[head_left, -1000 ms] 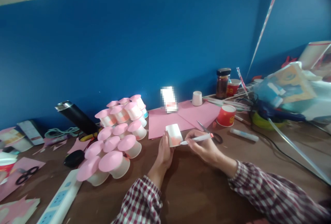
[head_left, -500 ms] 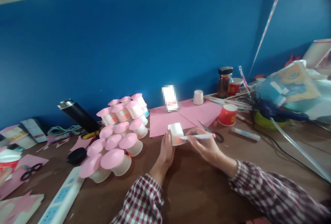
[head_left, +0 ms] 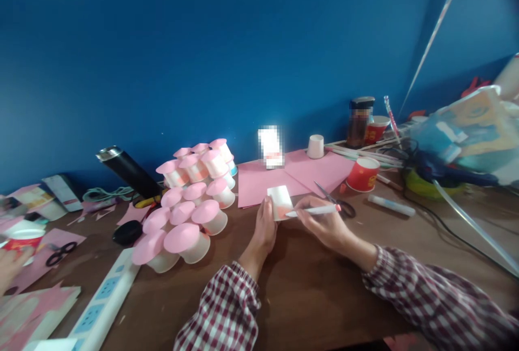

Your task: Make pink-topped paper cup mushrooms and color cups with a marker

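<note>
Here, right hand (head_left: pixel 324 226) around marker (head_left: pixel 314 211)

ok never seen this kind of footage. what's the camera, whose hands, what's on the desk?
One camera, worn on a person's head, looks down at their own bare hands; there is no robot. The left hand steadies a small white paper cup lying on its side. The right hand holds a white marker with its tip against the cup. On the brown desk: a stack of pink-topped cups, pink paper sheets, scissors, a red cup, a power strip. Another person's hand shows at far left.
</note>
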Demonstrator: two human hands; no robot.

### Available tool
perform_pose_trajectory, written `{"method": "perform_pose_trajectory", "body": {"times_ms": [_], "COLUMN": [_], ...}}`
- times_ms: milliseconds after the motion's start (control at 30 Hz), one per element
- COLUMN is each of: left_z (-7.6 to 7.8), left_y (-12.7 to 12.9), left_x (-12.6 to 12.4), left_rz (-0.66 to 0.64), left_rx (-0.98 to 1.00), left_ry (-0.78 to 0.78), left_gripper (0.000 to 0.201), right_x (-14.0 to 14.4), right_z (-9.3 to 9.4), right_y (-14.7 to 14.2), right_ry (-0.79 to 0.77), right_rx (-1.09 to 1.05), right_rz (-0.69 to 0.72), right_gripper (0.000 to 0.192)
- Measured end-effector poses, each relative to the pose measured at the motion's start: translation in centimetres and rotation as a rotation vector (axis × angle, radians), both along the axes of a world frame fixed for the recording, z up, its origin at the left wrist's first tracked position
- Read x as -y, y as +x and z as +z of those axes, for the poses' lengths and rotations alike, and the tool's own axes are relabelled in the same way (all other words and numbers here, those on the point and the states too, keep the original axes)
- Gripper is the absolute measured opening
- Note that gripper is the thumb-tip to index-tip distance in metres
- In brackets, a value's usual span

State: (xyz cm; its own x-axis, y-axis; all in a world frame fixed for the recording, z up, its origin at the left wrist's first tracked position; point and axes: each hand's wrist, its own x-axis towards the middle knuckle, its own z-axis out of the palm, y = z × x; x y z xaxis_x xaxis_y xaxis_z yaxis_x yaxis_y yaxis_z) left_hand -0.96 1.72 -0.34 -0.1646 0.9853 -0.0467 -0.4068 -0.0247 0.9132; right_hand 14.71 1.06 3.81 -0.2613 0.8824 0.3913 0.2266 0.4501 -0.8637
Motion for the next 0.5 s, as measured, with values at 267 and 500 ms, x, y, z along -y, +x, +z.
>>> {"method": "perform_pose_trajectory", "body": {"times_ms": [267,500], "left_z": [-0.23,0.19], "left_y": [-0.92,-0.64], "left_x": [0.51,0.54], "left_rz": [0.062,0.057], "left_rx": [-0.115,-0.083], "left_ry": [0.030,-0.025], "left_gripper": [0.045,0.039], "right_x": [0.14,0.04], "right_z": [0.07,-0.01], "right_y": [-0.04,-0.03], "right_ry": [0.003,0.009], "right_rx": [-0.020,-0.034], "right_rz": [-0.026,-0.052], "right_gripper": [0.014,0.013]}}
